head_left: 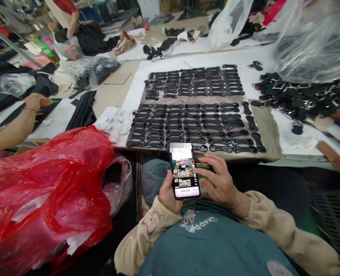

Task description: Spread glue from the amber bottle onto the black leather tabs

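A smartphone (184,174) with a lit screen of pictures and text rests in my left hand (168,193), the thumb along its left edge. My right hand (220,180) hovers at the phone's right side, fingers stretched out and a fingertip close to the screen; whether it touches I cannot tell. Just beyond the phone, a brown board (155,100) lies at the table's front edge. Rows of glossy black tab-shaped pieces (175,122) cover much of it in two blocks, with several set crosswise at the right.
A red plastic bag (52,188) bulges at my left, beside a marked white packet (114,119). Black straps with metal buckles (304,92) are heaped at right, under clear plastic (316,46). Co-workers' hands show at left (33,103) and right (335,157); another person (68,15) stands behind.
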